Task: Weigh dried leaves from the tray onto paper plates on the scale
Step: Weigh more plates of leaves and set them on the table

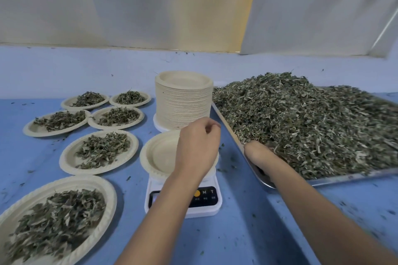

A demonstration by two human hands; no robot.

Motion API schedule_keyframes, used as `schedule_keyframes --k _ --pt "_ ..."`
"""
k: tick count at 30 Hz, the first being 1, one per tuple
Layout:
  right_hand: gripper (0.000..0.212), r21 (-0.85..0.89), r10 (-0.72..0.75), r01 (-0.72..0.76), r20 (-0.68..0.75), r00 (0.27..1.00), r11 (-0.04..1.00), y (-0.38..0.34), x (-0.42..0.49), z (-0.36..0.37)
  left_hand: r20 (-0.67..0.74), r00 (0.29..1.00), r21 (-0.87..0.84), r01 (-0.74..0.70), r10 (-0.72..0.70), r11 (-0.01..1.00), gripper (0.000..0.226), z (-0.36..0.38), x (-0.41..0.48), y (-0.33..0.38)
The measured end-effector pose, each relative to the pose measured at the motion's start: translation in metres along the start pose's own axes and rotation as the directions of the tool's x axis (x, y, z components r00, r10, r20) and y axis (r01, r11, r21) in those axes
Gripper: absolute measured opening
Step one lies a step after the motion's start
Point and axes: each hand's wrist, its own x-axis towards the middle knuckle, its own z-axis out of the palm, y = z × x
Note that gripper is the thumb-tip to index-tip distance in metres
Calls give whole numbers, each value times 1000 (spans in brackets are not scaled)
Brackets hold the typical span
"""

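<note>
The dried leaves (312, 127) heaped in the one tray (344, 178) just right of the scale (205, 197) look feather-light, brittle and loose, so I judge a cupped scoop from the pile's near edge suits them better than a pinch. The right hand (256, 150) is sunk in that edge, fingers buried, so its grip cannot be told, while the left hand (197, 146) hovers over the single empty plate (157, 155) on the scale, its grip slack, fingers loosely curled round nothing visible. Left of the scale lie six filled plates (66, 160) on the worktop (247, 232); behind it, one tall stack of plates (183, 103).
</note>
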Motion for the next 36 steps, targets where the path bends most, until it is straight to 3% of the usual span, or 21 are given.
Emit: schedule_keyframes --k 3,6,9,12,15,18,21,24,28,33,36 --pt "44 255 -51 89 -150 987 963 -2 7 -2 6 1000 -20 3 -3 1000 20 1 -1 0" --pt "53 322 -175 252 -249 953 913 -5 12 -6 18 1000 0 4 -4 1000 20 -1 -1 -2" --pt "46 191 -271 366 -395 878 911 -2 20 -5 3 1000 -11 13 -13 1000 21 -6 -1 -3" --pt "31 -94 -276 272 -563 779 958 4 24 -4 -35 999 -14 14 -14 1000 22 -13 3 -3" --pt "36 -330 -323 171 -489 810 928 4 29 -2 -69 998 -46 13 -16 999 27 -19 6 -4" --pt "43 -351 -288 187 -263 921 917 6 37 1 -74 997 -86 20 -27 996 29 -24 8 -5" --pt "46 -409 -305 254 -63 950 877 11 40 5 -71 997 -113 24 -32 993 28 -28 9 -6" --pt "38 -338 -258 195 -154 954 921 10 36 3 -85 995 -132 36 -47 991 25 -31 11 -7" --pt "37 -374 -323 202 -295 899 905 7 31 3 -77 996 -140 43 -54 989 21 -33 10 -7" --pt "40 -441 -281 206 -111 953 874 8 30 1 -75 996 -124 47 -57 991 21 -33 9 -8" --pt "30 -481 -311 213 -133 941 851 5 29 1 -64 996 -142 51 -60 989 22 -31 10 -8"
